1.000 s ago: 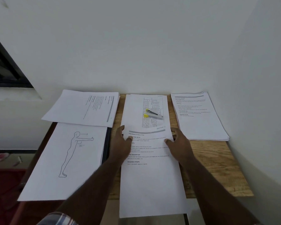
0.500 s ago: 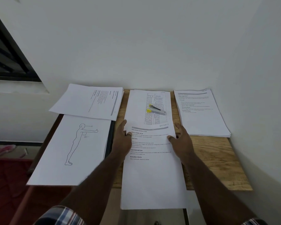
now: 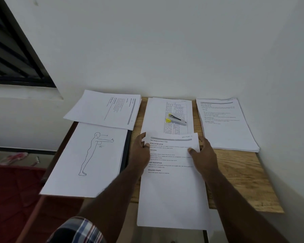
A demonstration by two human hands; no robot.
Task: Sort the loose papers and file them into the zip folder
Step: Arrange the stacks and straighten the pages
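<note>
A printed paper stack lies at the centre front of the wooden table, and its near end hangs over the table's front edge. My left hand holds its left edge and my right hand holds its right edge, each with the thumb on top of the page. Behind it lies another paper stack with a yellow and grey stapler on it. On the left, a figure-drawing sheet covers a dark folder, of which only the right edge shows.
A sideways text stack lies at the back left, partly off the table. Another text stack sits at the back right against the wall. White walls close the back and right. A dark window frame is at upper left, with red floor below.
Both hands stay on the sides of the front centre stack. The view has shifted, so the whole table sits a little differently in frame.
</note>
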